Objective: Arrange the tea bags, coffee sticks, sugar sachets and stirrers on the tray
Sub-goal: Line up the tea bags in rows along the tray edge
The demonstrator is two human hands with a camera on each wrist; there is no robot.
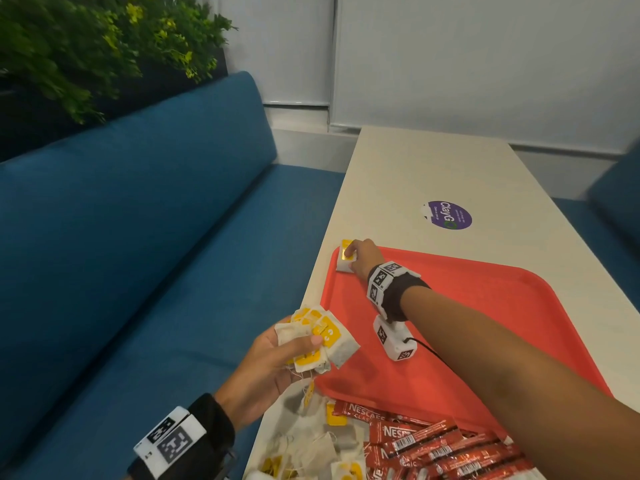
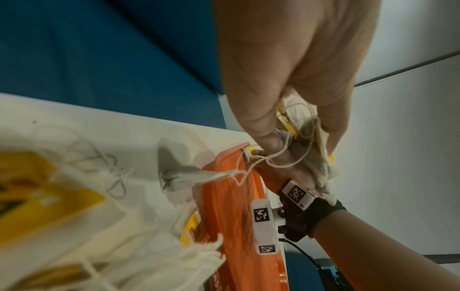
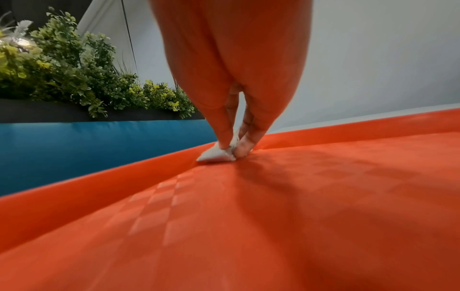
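A red tray (image 1: 485,306) lies on the white table (image 1: 433,168). My right hand (image 1: 349,252) reaches to the tray's far left corner and pinches a single tea bag (image 1: 344,263) with a yellow tag, setting it down there. In the right wrist view its fingertips (image 3: 225,143) press the white tea bag (image 3: 214,156) against the tray (image 3: 273,216) by the rim. My left hand (image 1: 298,344) hovers over the tray's left edge and grips a bunch of tea bags (image 1: 325,336); strings dangle from this bunch (image 2: 316,157). Red coffee sticks (image 1: 436,445) lie near me.
A loose heap of tea bags (image 1: 311,445) covers the table's near left end, beside the coffee sticks. A purple sticker (image 1: 449,215) is beyond the tray. A blue sofa (image 1: 138,237) runs along the left, with plants (image 1: 86,46) behind it.
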